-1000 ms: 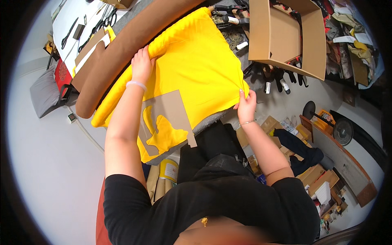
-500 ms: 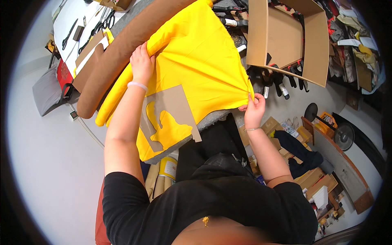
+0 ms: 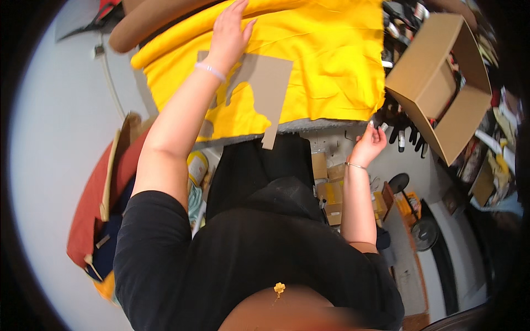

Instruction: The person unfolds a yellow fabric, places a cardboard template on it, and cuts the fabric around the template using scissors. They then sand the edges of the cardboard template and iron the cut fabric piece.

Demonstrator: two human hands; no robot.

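Observation:
Yellow fabric (image 3: 326, 71) lies spread over the work surface, with its far left side still rolled up. My left hand (image 3: 227, 37) rests on it near the roll, fingers stretched out and holding nothing. A grey-brown card template (image 3: 276, 77) with a curved cut-out lies on the fabric beneath my left wrist, and one narrow leg sticks out past the front edge. Just below the fabric's near right corner is my right hand (image 3: 369, 146), its fingers apart and off the fabric. The corner now hangs free of it.
A brown fabric roll (image 3: 149, 25) lies beyond the yellow one. Grey padding (image 3: 301, 126) shows along the front edge. To the right stands an open cardboard box (image 3: 422, 66) beside several black-handled tools. Cardboard boxes (image 3: 334, 193) and a fan (image 3: 424, 234) are lower right; a reddish fabric piece (image 3: 96, 193) is at left.
My right hand has let go of the fabric corner, and the pulled creases have relaxed flatter. My left hand has opened and left the roll's edge. The whole view has shifted.

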